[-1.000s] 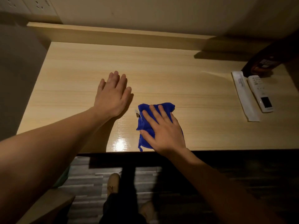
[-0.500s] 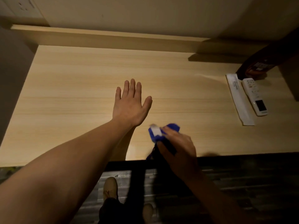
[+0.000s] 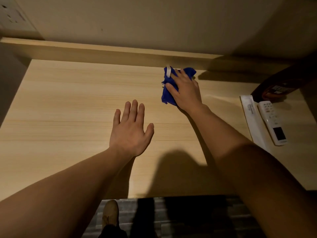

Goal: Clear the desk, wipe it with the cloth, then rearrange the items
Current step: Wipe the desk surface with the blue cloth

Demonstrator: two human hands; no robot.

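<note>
Blue cloth (image 3: pixel 167 93) lies bunched at 1 o'clock on the tabletop (image 3: pixel 68 103), pressed under the right hand (image 3: pixel 186 91), fingers clamped on it. Left hand (image 3: pixel 131 132) rests flat, fingers apart. Cloth appears soft and light; hold it palm-down over the bunch

Your arms: both bare up to the edge of the picture, no sleeve is visible.
Your left hand (image 3: pixel 130 133): no glove, no ring, no watch at the wrist.
Your right hand (image 3: pixel 187 91): also without glove or ring.
Your shoe (image 3: pixel 110 214): tan colour, with laces.
Your trousers (image 3: pixel 111 231): dark.
</note>
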